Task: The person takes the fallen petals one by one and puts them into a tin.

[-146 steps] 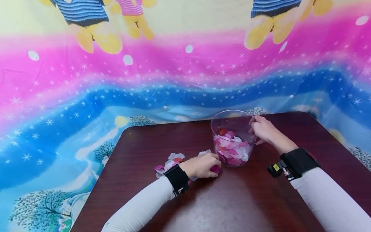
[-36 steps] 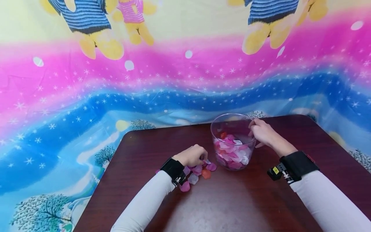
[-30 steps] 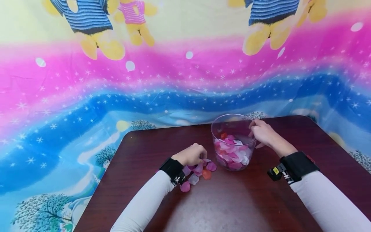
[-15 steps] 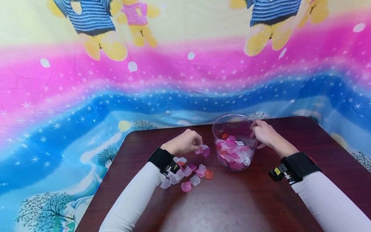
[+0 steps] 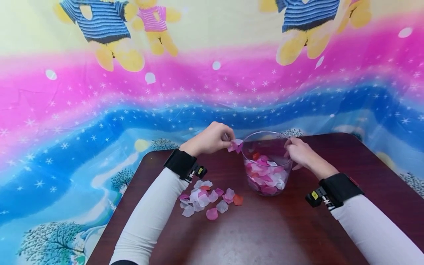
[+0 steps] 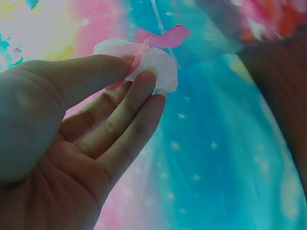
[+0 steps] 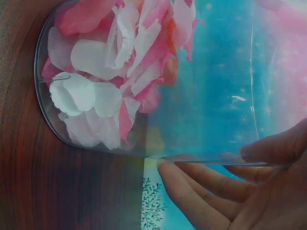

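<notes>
Head view shows me both hands busy. The left hand pinches a few pink and white held petals with its thumb and fingertips, up in the air just beside the rim of the clear tub; I can't tell if they touch it. The right hand grips the tub's wall near the rim, and the tub stands upright on the worktop. Inside petals fill the low part, and loose petals lie spread out to the tub's left. I think every petal is very light, thin and floppy, so a soft pinch near the middle should do; a hard squeeze might crease it, and a puff could blow it off. The tub looks stiff, smooth and maybe slippery, so I'd hold it by its side, close to the rim.
</notes>
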`<act>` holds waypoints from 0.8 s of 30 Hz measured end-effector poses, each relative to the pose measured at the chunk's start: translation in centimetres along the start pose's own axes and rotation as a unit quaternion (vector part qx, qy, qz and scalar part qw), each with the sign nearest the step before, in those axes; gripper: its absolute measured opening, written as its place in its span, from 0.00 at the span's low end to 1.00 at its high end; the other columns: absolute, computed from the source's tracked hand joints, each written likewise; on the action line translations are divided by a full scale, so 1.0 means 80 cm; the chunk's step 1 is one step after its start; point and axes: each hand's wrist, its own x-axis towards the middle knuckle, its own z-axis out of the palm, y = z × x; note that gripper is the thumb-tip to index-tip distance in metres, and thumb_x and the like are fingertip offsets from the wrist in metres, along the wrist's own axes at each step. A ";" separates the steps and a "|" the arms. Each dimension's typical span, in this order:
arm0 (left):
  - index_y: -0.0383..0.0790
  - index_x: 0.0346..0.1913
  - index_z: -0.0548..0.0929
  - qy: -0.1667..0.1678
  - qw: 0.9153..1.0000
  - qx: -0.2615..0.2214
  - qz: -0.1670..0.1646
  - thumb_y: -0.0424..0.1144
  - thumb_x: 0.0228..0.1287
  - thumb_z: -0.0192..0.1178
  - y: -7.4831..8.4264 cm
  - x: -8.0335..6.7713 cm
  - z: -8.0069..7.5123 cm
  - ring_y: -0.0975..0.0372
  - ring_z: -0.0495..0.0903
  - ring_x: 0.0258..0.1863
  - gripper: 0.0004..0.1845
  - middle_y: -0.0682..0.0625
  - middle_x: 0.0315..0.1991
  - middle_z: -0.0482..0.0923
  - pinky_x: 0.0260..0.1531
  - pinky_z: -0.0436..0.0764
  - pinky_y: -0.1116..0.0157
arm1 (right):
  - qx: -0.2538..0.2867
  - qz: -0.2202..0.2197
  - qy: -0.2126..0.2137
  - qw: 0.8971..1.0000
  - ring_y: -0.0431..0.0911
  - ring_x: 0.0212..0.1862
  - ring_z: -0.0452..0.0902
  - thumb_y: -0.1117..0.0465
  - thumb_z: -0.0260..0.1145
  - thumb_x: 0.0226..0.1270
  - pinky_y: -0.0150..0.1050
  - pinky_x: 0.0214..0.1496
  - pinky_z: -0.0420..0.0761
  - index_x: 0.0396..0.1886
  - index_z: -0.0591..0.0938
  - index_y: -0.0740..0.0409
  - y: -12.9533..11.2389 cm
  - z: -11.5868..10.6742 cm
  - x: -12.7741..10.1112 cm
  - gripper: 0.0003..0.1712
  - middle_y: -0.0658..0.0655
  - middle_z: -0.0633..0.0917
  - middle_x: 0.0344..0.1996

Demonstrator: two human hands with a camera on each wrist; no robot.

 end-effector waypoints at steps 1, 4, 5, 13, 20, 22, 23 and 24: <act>0.39 0.42 0.89 0.003 1.000 -0.001 0.005 0.31 0.70 0.65 0.004 0.004 -0.001 0.62 0.87 0.42 0.04 0.49 0.40 0.87 0.46 0.83 0.68 | 0.000 0.001 0.001 1.000 0.64 0.48 0.78 0.63 0.38 0.74 0.53 0.35 0.88 0.64 0.64 0.74 0.000 0.000 0.000 0.26 0.78 0.76 0.51; 0.39 0.44 0.89 0.008 1.000 -0.008 0.020 0.32 0.71 0.65 0.014 0.019 0.005 0.62 0.87 0.43 0.04 0.49 0.42 0.87 0.47 0.82 0.69 | 0.000 0.005 0.002 1.000 0.64 0.49 0.78 0.63 0.38 0.73 0.53 0.35 0.88 0.64 0.64 0.74 0.001 0.000 0.000 0.26 0.78 0.76 0.52; 0.39 0.44 0.89 0.007 1.000 -0.010 0.023 0.32 0.71 0.65 0.017 0.024 0.008 0.62 0.86 0.43 0.05 0.48 0.43 0.87 0.47 0.82 0.70 | 0.000 0.005 0.002 1.000 0.64 0.49 0.78 0.63 0.38 0.74 0.53 0.35 0.88 0.64 0.64 0.74 0.001 0.000 0.001 0.26 0.78 0.76 0.52; 0.39 0.45 0.88 -0.012 0.999 -0.033 0.030 0.31 0.69 0.66 0.021 0.046 0.044 0.63 0.86 0.41 0.06 0.48 0.43 0.87 0.45 0.81 0.72 | -0.003 0.000 0.006 1.000 0.66 0.50 0.77 0.62 0.39 0.74 0.53 0.35 0.88 0.63 0.66 0.73 -0.002 0.007 0.003 0.25 0.77 0.76 0.52; 0.41 0.48 0.89 -0.009 0.999 -0.025 0.036 0.32 0.69 0.66 0.018 0.050 0.057 0.63 0.85 0.43 0.08 0.50 0.44 0.86 0.47 0.81 0.71 | -0.003 -0.001 0.006 1.000 0.69 0.52 0.77 0.63 0.39 0.74 0.52 0.35 0.88 0.63 0.66 0.74 0.000 0.006 0.002 0.25 0.77 0.77 0.51; 0.41 0.48 0.88 -0.008 0.999 -0.030 0.040 0.32 0.69 0.66 0.019 0.052 0.057 0.63 0.85 0.43 0.08 0.49 0.44 0.86 0.47 0.81 0.71 | -0.004 -0.002 0.008 1.000 0.69 0.52 0.77 0.63 0.38 0.74 0.53 0.35 0.88 0.63 0.65 0.74 0.001 0.004 0.000 0.25 0.78 0.77 0.51; 0.41 0.48 0.88 -0.008 0.999 -0.032 0.040 0.32 0.69 0.66 0.019 0.052 0.057 0.63 0.85 0.43 0.08 0.49 0.45 0.86 0.47 0.81 0.71 | -0.003 -0.002 0.008 1.000 0.69 0.52 0.77 0.63 0.38 0.74 0.53 0.35 0.88 0.63 0.65 0.74 0.001 0.003 0.000 0.25 0.77 0.77 0.51; 0.40 0.48 0.88 -0.010 0.999 -0.036 0.040 0.32 0.69 0.66 0.020 0.053 0.057 0.63 0.86 0.43 0.08 0.49 0.45 0.86 0.47 0.81 0.72 | -0.003 -0.002 0.009 1.000 0.69 0.52 0.77 0.63 0.39 0.74 0.53 0.35 0.88 0.63 0.65 0.74 0.001 0.002 -0.001 0.25 0.77 0.77 0.51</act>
